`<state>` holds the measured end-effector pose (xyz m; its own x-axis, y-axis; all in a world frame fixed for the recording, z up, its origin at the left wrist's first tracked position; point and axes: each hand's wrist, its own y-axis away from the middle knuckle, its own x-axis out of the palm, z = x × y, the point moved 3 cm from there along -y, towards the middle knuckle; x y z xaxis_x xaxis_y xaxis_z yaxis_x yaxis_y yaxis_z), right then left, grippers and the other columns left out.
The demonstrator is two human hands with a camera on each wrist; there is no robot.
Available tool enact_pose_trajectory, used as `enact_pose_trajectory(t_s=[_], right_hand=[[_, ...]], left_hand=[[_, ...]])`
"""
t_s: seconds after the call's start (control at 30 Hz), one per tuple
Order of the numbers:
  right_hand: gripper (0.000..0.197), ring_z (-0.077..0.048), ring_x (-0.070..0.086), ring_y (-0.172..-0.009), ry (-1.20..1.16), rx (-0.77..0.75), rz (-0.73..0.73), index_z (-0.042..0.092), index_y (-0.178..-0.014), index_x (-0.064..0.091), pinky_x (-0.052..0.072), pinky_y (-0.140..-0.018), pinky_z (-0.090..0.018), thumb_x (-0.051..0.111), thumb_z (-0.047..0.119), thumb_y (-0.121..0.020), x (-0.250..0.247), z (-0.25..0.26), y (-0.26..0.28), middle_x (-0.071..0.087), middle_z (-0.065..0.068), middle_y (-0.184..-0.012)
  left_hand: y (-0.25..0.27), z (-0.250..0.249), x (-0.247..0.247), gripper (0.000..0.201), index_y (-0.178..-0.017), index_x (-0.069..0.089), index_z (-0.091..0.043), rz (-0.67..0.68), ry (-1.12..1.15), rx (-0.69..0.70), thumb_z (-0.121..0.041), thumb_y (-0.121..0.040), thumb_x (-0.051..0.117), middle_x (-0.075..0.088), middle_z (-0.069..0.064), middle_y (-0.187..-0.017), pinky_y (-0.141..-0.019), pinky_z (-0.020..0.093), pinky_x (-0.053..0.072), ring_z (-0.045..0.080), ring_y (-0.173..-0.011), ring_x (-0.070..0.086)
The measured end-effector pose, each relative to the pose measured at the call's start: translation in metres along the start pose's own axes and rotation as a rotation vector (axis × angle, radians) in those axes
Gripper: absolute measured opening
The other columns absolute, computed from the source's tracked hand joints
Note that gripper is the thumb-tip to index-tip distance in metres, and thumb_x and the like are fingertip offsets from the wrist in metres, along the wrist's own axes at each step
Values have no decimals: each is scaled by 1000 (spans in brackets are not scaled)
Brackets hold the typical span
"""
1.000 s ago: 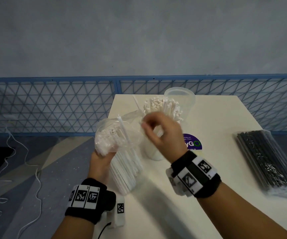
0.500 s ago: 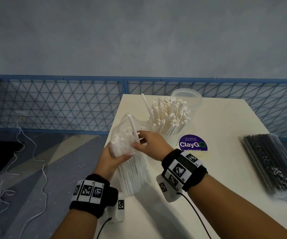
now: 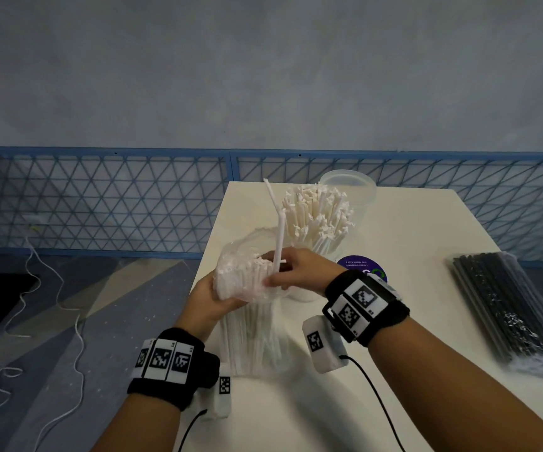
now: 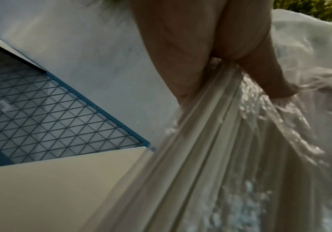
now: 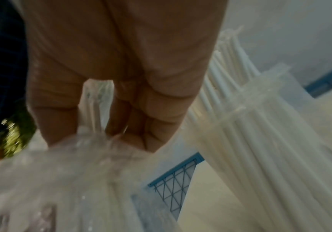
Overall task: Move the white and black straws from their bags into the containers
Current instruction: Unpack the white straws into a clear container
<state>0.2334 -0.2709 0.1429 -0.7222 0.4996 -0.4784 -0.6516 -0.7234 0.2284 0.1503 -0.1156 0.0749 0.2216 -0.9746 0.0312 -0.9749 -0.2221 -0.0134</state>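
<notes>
A clear bag of white straws (image 3: 247,288) stands upright at the table's left edge. My left hand (image 3: 209,296) grips it just below its open top, and the left wrist view shows those fingers (image 4: 180,47) curled round the bag (image 4: 210,141). At the bag's mouth my right hand (image 3: 275,277) pinches one white straw (image 3: 278,233), which sticks up out of the bag. Just behind stands a clear container (image 3: 319,223) packed with white straws, seen close in the right wrist view (image 5: 260,125). A bag of black straws (image 3: 508,308) lies flat at the right.
An empty clear container (image 3: 351,184) stands behind the filled one. A purple round sticker (image 3: 359,267) is on the cream table (image 3: 410,256). A blue mesh fence (image 3: 100,203) runs behind, and white cables (image 3: 51,305) trail on the floor at the left.
My right hand came down from the filled container to the bag's mouth and took hold of one straw. That straw now stands higher out of the bag. The left hand keeps its grip.
</notes>
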Motion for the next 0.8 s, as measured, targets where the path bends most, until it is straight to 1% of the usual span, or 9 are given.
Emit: enact_pose_trajectory(t_s=[0.07, 0.1, 0.17, 0.23, 0.4, 0.47, 0.6, 0.73, 0.8], right_hand=[[38, -17, 58, -89, -48, -26, -45, 4, -119, 57, 49, -72, -20, 65, 7, -82, -2, -3, -2, 62, -9, -101], [38, -16, 58, -90, -3, -38, -68, 5, -118, 59, 48, -76, -20, 67, 8, -81, -2, -4, -3, 61, -5, -101], [45, -14, 58, -94, 113, -69, -68, 8, -118, 58, 44, -85, -21, 73, 16, -77, 3, -3, -6, 60, 1, -102], [48, -13, 56, -95, 171, -105, -48, 9, -117, 58, 40, -85, -21, 76, 21, -74, 11, -3, -9, 60, 1, -104], [41, -17, 58, -97, 140, -122, -43, 8, -107, 63, 44, -87, -26, 79, 18, -71, 18, -4, -10, 65, -6, -103], [39, -19, 58, -100, 110, -111, -14, 8, -107, 63, 45, -92, -29, 78, 17, -72, 19, -6, -10, 64, -3, -101], [41, -21, 58, -110, 1, -102, -14, 11, -112, 61, 43, -100, -32, 76, 16, -74, 22, -14, -11, 64, -4, -111], [43, -20, 57, -109, -131, -138, -34, 10, -115, 58, 45, -99, -33, 74, 11, -76, 25, -18, -8, 61, -2, -110], [43, -19, 57, -109, -159, -170, -75, 10, -117, 57, 44, -99, -33, 73, 12, -77, 25, -20, -8, 61, -1, -110]], left_hand=[[0, 0, -2, 64, -99, 60, -22, -9, -3, 0, -23, -41, 88, 74, -18, -83, -65, 12, 51, -1, -81, 68], [0, -1, -1, 64, -98, 60, -22, -4, 5, 6, -23, -41, 88, 74, -19, -82, -64, 12, 51, -1, -80, 68], [1, -4, 3, 83, -105, 60, -21, 34, 13, 5, -40, -32, 93, 75, -15, -91, -68, 14, 52, 2, -88, 69], [2, -9, 10, 92, -113, 57, -20, 77, 14, 9, -49, -33, 92, 74, -12, -100, -74, 17, 53, 5, -96, 68], [-1, -14, 19, 80, -122, 51, -20, 175, -89, 39, -30, -51, 87, 69, -6, -115, -86, 20, 50, 8, -111, 62], [-3, -11, 17, 83, -125, 50, -19, 170, -109, 36, -31, -52, 86, 65, 3, -121, -91, 26, 50, 12, -115, 60], [-5, -3, 14, 91, -132, 46, -9, 149, -107, 20, -28, -52, 86, 61, 12, -126, -98, 43, 50, 21, -117, 60], [-3, -2, 14, 101, -123, 55, -16, 114, -64, -7, -50, -36, 91, 70, 3, -111, -82, 27, 56, 14, -105, 66], [-4, 1, 13, 101, -123, 56, -15, 94, -28, -25, -53, -37, 90, 70, 4, -113, -83, 29, 55, 18, -106, 66]])
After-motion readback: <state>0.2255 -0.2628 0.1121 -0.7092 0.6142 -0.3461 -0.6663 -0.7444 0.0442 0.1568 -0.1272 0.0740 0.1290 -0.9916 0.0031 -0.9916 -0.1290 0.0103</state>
